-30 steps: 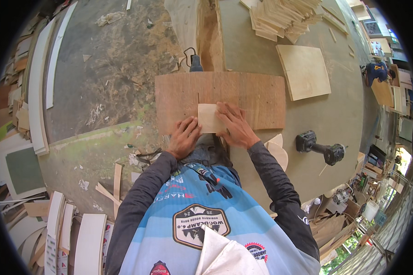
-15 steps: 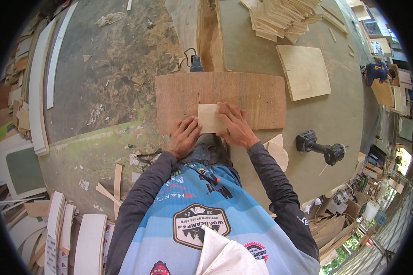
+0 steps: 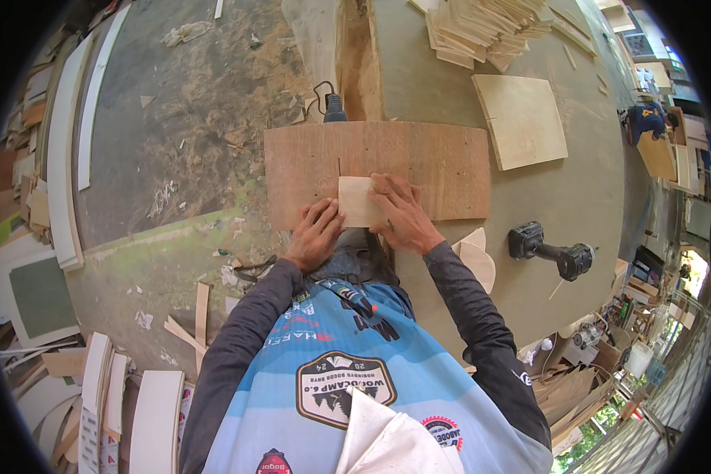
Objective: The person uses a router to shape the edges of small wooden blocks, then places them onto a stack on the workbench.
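A small, pale, square plywood piece lies flat on a wide brown wooden board. My right hand grips its right side, with fingers on top and the thumb near the close edge. Beside the left edge, my left hand rests on the board, its bent fingertips pressed against the piece; the left thumb is mostly hidden. A thin dark slit runs in the board just beyond the piece's far left corner. From under the board's far edge sticks a dark blue tool end with a cord.
Right of the board lie a black cordless drill, rounded plywood offcuts and a larger plywood panel. A stack of thin plywood pieces sits at the far right. Long white strips lie at left; another person is at far right.
My hands and the plywood piece keep nearly the same place on the board. The whole view has shifted very slightly.
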Action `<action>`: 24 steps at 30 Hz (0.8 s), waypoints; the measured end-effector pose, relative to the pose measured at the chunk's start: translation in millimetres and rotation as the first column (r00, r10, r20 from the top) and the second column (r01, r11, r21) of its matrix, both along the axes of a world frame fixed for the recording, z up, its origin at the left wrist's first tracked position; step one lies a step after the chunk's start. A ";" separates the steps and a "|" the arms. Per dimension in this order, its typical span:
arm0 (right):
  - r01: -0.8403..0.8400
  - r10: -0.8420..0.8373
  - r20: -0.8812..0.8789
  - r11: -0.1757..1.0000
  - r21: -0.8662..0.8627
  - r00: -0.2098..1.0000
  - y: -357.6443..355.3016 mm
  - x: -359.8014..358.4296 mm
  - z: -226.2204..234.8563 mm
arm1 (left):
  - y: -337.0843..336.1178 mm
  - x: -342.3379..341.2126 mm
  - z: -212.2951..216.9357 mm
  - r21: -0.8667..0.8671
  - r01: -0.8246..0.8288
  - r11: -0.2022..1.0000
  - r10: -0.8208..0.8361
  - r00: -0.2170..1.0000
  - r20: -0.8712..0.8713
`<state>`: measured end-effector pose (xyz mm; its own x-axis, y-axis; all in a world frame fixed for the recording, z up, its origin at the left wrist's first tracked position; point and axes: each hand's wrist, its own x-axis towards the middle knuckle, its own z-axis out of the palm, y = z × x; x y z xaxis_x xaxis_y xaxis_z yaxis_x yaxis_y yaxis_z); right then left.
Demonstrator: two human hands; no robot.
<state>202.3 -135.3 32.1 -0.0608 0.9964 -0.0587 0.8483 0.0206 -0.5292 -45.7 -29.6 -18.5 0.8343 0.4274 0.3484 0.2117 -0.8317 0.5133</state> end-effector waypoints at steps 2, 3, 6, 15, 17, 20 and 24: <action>0.000 0.000 0.007 1.000 0.003 1.000 -0.1 0.3 -0.5 | 0.7 -0.2 -0.6 0.005 0.002 1.000 -0.002 1.000 0.013; 0.001 -0.001 0.012 1.000 0.001 1.000 -0.6 -0.1 -1.4 | 1.2 0.2 -0.7 0.008 0.007 1.000 -0.007 1.000 0.015; 0.006 -0.006 -0.005 1.000 -0.003 1.000 0.0 -1.1 -1.4 | 3.1 -0.1 1.2 0.011 0.015 1.000 -0.015 1.000 0.019; 0.022 -0.023 0.016 0.999 0.040 1.000 -2.0 -7.9 -3.9 | 6.6 -1.5 -0.2 0.007 0.039 0.999 -0.039 0.999 0.024; 0.025 -0.026 0.015 0.999 0.047 1.000 -2.0 -9.6 -3.3 | 7.5 -3.0 0.4 0.004 0.046 0.999 -0.046 0.999 0.021; 0.037 -0.037 -0.003 0.999 0.034 0.999 -1.9 -11.3 -2.2 | 8.6 -3.4 2.3 -0.013 0.053 0.998 -0.053 0.998 0.025; 0.047 -0.047 0.008 0.998 0.051 0.999 -2.4 -13.4 -1.0 | 9.5 -4.6 -0.5 -0.015 0.056 0.998 -0.055 0.998 0.038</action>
<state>188.9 -137.7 31.2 -0.0137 0.9999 -0.0085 0.8538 0.0073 -0.5206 -50.3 -20.1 -19.1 0.8433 0.3866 0.3735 0.1459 -0.8333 0.5332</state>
